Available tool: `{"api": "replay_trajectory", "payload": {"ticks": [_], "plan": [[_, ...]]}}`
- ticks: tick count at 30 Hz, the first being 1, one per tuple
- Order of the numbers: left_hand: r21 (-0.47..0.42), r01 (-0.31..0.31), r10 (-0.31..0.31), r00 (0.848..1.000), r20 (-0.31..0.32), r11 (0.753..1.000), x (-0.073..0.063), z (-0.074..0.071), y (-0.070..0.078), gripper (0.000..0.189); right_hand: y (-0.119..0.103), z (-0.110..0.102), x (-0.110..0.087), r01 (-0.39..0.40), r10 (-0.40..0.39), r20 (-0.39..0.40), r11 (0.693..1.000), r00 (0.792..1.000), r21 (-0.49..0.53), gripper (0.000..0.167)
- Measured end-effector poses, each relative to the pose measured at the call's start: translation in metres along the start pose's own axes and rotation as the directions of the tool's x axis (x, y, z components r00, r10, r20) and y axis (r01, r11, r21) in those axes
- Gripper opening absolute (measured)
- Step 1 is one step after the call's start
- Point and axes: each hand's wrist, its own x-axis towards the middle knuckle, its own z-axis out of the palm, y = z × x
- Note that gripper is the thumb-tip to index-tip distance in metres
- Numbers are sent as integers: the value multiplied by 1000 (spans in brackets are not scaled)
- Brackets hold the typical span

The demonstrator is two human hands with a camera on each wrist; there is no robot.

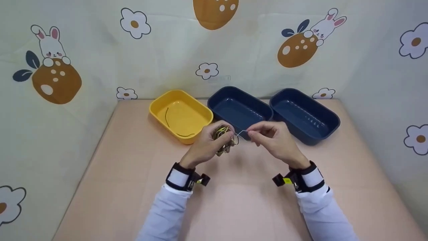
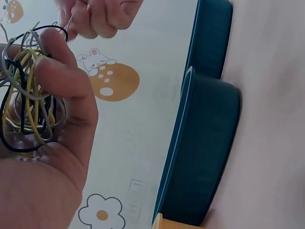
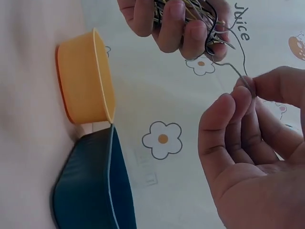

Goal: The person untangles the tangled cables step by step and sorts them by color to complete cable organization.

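A tangled bundle of thin wires [image 1: 222,133], coloured yellow, black and grey, lies in the curled fingers of my left hand [image 1: 204,146]. In the left wrist view the loops of the bundle [image 2: 29,102] fill the palm, with the thumb bent over them. My right hand [image 1: 280,143] pinches a grey wire [image 3: 229,65] between thumb and fingertips. That wire stretches across the short gap between the hands from the bundle. Both hands are raised over the table, just in front of the middle blue bin [image 1: 244,121].
To the left stands a yellow bin [image 1: 180,103] with a dark wire [image 1: 166,117] along its inner side and another dark piece [image 1: 186,135] near its front. Another blue bin [image 1: 306,113] is at the right. Behind the table [image 1: 127,174] hangs a patterned cloth [image 1: 174,50].
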Motion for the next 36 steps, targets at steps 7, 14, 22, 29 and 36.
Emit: {"api": "replay_trajectory", "payload": {"ticks": [7, 14, 22, 29, 36], "plan": [[30, 10, -9, 1000, -15, 999, -1, -6, -2, 19, 1, -4, 2, 1, -1, -2, 1000, 1000, 27, 9], [17, -3, 4, 997, -74, 1000, -3, -19, 1, 15, 0, -9, 2, 8, 15, -79, 962, 997, 273, 21], [26, -13, 16, 995, -95, 1000, -6, -33, 3, 16, 1, -14, 3, 53, 39, -227, 921, 973, 386, 20], [33, -29, 33, 990, -140, 999, -10, -45, 3, 19, 2, -25, 3, 104, 31, -328, 917, 944, 386, 24], [36, -21, 27, 985, -171, 999, -13, -52, 2, 18, 3, -40, 1, 132, 29, -406, 923, 913, 362, 15]]}}
